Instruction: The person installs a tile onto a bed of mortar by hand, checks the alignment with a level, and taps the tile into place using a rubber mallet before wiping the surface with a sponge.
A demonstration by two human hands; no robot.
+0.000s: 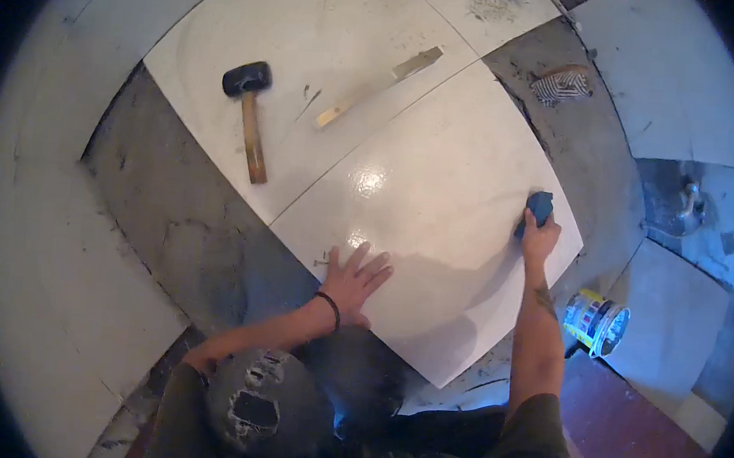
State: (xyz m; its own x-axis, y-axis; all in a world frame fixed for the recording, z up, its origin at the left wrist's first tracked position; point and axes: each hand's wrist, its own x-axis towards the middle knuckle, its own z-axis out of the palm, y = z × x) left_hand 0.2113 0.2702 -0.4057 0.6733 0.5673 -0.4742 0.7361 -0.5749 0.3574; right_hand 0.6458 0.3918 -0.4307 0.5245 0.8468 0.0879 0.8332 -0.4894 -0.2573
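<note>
A large glossy white tile (436,208) lies on the grey floor bed in front of me. My left hand (356,281) rests flat on its near left edge with fingers spread, a black band on the wrist. My right hand (540,237) is on the tile's right edge and grips a blue sponge (539,209) pressed against the surface. My knee in torn dark trousers (261,400) shows at the bottom.
A black rubber mallet (249,110) with a wooden handle and a wooden strip (379,87) lie on the neighbouring white tile (313,29). A striped cloth (563,84) lies on bare grey mortar (173,207). A small yellow-and-white bucket (596,320) stands at the right.
</note>
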